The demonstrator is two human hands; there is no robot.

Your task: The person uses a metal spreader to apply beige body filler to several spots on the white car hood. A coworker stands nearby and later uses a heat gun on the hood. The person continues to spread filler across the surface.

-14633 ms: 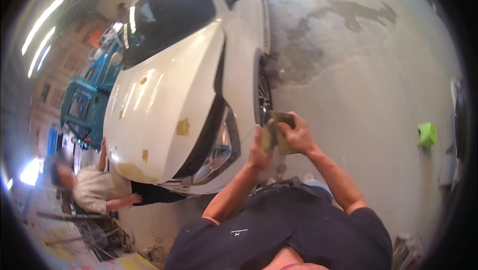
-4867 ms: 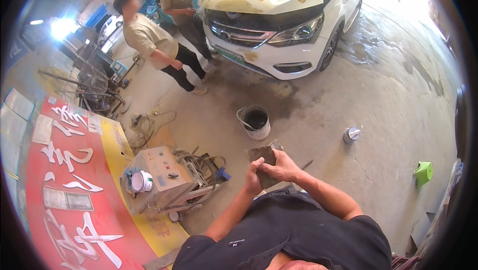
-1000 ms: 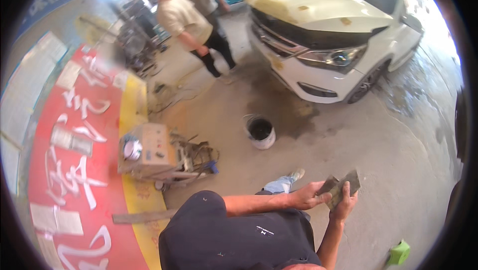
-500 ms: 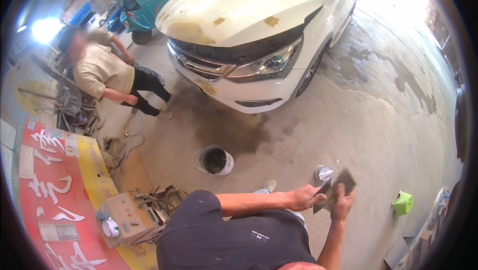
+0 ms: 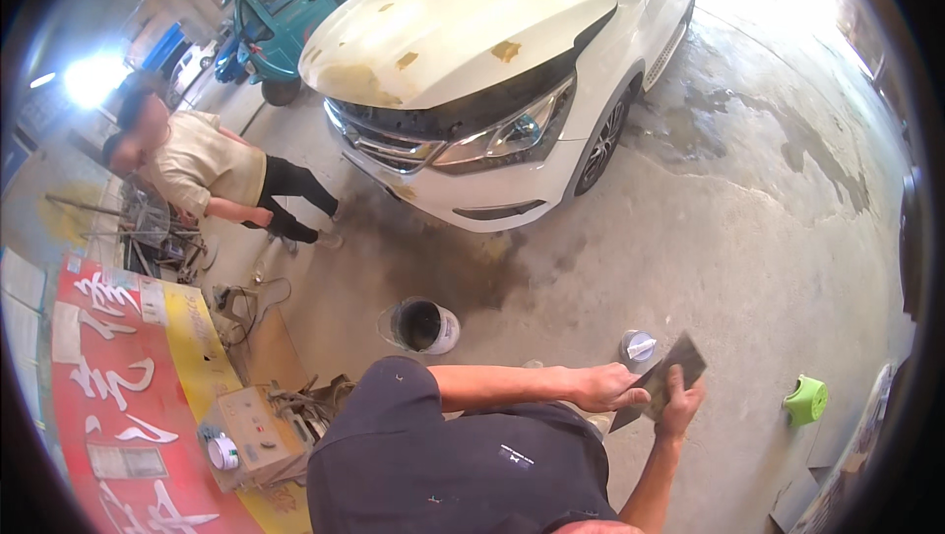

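My left hand [image 5: 605, 388] is closed around a dark flat scraper blade [image 5: 635, 406], angled downward beside a second, squarish plate. My right hand [image 5: 677, 402] grips that khaki-grey plate [image 5: 683, 355], its thumb lying over the face and the upper corner sticking out above the fingers. The two tools overlap or nearly touch, low at the right of the view, beside my dark shirt. Just beyond them a small can [image 5: 638, 345] with a white item on its lid sits on the concrete floor.
A white car [image 5: 463, 32] with putty-patched hood stands ahead. A co-worker [image 5: 207, 160] stands left, another partly hidden behind. A bucket [image 5: 423, 322], a dusty machine [image 5: 251, 436], cables and a red-and-yellow sign board [image 5: 103, 357] lie left; a green stool [image 5: 805, 398] is right.
Since the oldest frame I have moved back from the car, and my hands have swung rightward, still holding the plates. In the last half second the co-workers shifted slightly; my hands barely moved.
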